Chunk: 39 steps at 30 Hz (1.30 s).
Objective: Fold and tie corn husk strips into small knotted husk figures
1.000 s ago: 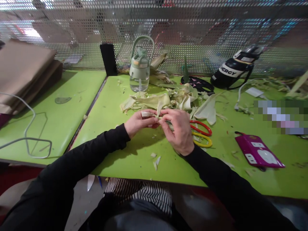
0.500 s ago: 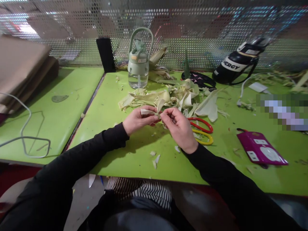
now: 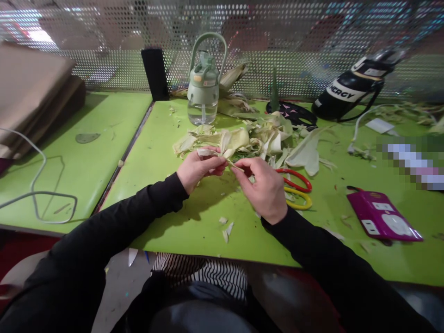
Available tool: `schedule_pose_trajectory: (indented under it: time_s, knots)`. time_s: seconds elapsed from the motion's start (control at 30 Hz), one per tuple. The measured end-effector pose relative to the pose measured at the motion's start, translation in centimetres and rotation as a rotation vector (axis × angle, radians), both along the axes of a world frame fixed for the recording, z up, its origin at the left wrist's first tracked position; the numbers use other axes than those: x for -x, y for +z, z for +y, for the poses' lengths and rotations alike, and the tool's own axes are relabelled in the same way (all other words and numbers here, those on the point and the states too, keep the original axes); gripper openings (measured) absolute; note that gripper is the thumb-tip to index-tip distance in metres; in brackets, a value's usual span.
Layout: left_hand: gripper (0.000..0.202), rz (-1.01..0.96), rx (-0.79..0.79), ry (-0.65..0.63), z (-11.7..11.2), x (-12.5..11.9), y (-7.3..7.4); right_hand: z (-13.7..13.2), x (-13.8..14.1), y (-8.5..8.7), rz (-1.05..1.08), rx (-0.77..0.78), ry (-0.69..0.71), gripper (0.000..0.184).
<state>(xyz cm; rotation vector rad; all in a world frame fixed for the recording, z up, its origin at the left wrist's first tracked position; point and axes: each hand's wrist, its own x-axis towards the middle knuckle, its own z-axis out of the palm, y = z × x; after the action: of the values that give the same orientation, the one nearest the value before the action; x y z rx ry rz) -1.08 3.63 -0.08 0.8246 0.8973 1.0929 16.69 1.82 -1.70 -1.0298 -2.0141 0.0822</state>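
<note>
Pale strips of corn husk [image 3: 227,151] are gathered at a narrow middle between my two hands, a little above the green table. My left hand [image 3: 201,167] pinches the gathered part between thumb and fingers, with one whitish strip lying over the fingers. Between thumb and forefinger, my right hand [image 3: 262,185] grips a thin end of the husk that runs across from the left. Behind the hands lies a loose heap of corn husks [image 3: 274,134]. Scissors with red and yellow handles [image 3: 300,203] lie just right of my right hand, their blades hidden.
A pale green water bottle [image 3: 203,101] stands at the back beside a black upright panel [image 3: 155,74]. To the right are a tilted black bottle [image 3: 342,95] and a purple power strip [image 3: 385,215]. Brown cardboard [image 3: 34,88] and a grey cable [image 3: 43,162] lie left. Perforated metal closes off the back.
My right hand has drawn slightly away from the left, and a thin husk end now stretches between them. The whole view has shifted a little.
</note>
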Motion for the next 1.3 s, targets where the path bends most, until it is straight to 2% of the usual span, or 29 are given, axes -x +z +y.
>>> schedule_pose_trajectory:
  time_s: [0.03, 0.1, 0.17, 0.23, 0.4, 0.5, 0.57, 0.67, 0.8, 1.07, 1.17, 1.3]
  knots:
    - [0.016, 0.020, 0.002, 0.002, 0.0, 0.0, 0.1, 0.0, -0.1, 0.1, -0.102, -0.136, 0.003, 0.001]
    - [0.014, 0.071, 0.004, -0.005, -0.1, -0.1, 0.4, 0.0, -0.2, 0.3, -0.225, -0.324, 0.040, 0.010]
    - [0.014, 0.123, 0.004, -0.022, -0.1, -0.1, 0.7, 0.1, -0.4, 0.4, -0.271, -0.392, 0.091, 0.016]
    - [0.014, 0.162, -0.006, -0.051, -0.1, -0.1, 0.8, 0.3, -0.6, 0.5, -0.288, -0.397, 0.116, 0.018]
    - [0.014, 0.253, -0.068, -0.145, 0.3, 0.4, 0.4, 1.1, -1.0, 0.5, -0.295, -0.379, 0.174, 0.017]
    - [0.013, 0.296, -0.104, -0.275, 0.6, 0.9, 0.2, 1.3, -1.1, 0.5, -0.287, -0.321, 0.192, 0.011]
    - [0.013, 0.290, -0.157, -0.361, 0.8, 1.1, 0.1, 1.3, -1.0, 0.5, -0.227, -0.247, 0.218, 0.010]
    - [0.015, 0.268, -0.207, -0.420, 0.8, 1.2, 0.0, 1.0, -0.7, 0.5, -0.092, -0.151, 0.222, 0.008]
    - [0.014, 0.268, -0.222, -0.450, 0.6, 0.9, -0.2, 0.5, -0.4, 0.3, -0.043, -0.128, 0.144, 0.006]
    - [0.012, 0.271, -0.217, -0.391, 0.1, 0.1, -0.6, 0.2, 0.0, 0.3, -0.070, -0.192, 0.004, 0.003]
    - [0.013, 0.261, -0.225, -0.369, 0.0, 0.0, -0.7, -0.1, 0.2, 0.3, -0.024, -0.123, -0.023, 0.004]
    - [0.012, 0.235, -0.243, -0.366, -0.2, 0.0, -0.9, -0.3, 0.3, 0.3, 0.133, 0.063, -0.027, 0.012]
